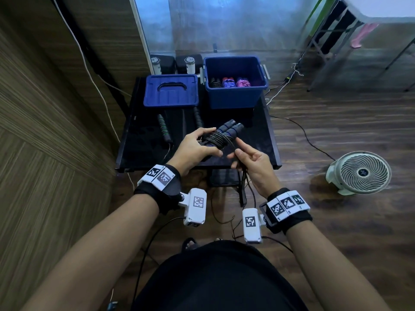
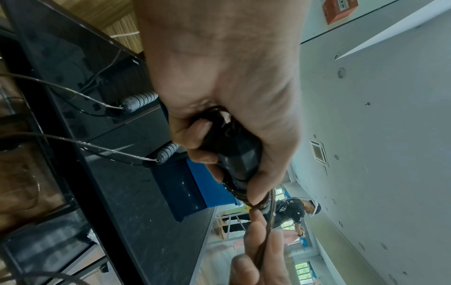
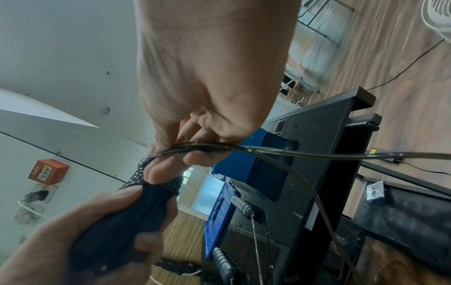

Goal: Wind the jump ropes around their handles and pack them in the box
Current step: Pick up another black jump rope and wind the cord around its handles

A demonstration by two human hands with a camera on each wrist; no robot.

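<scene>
I am holding the paired handles (image 1: 226, 131) of a dark jump rope together in my left hand (image 1: 197, 149), fingers curled round the lower part of the bundle, over the black table (image 1: 258, 122). Several turns of cord (image 1: 216, 139) are already lying around the handles, and my left thumb is pressing across them. My right hand (image 1: 251, 162) is pinching the loose cord between thumb and forefinger just beside the bundle, with the other fingers half curled; the rest of the cord is hanging down past the table edge toward the floor.

The cord is looking thin, glossy and springy, so I am judging it slippery and inclined to uncoil if tension is dropped. The handles are looking ribbed and rigid, a far better place to grip than the cord itself. I am reckoning the thumb needs to be pinning the last turn while the right hand is feeding slack close to the winding.

The blue box (image 1: 235, 102) is standing open at the far right of the table, with three wound ropes (image 1: 229, 83) lying in a row inside. Its lid (image 1: 170, 90) is lying flat to the left of it. A second rope with green-ringed handles (image 1: 165, 129) is lying unwound on the table near the lid, so I am judging the task partway done
</scene>
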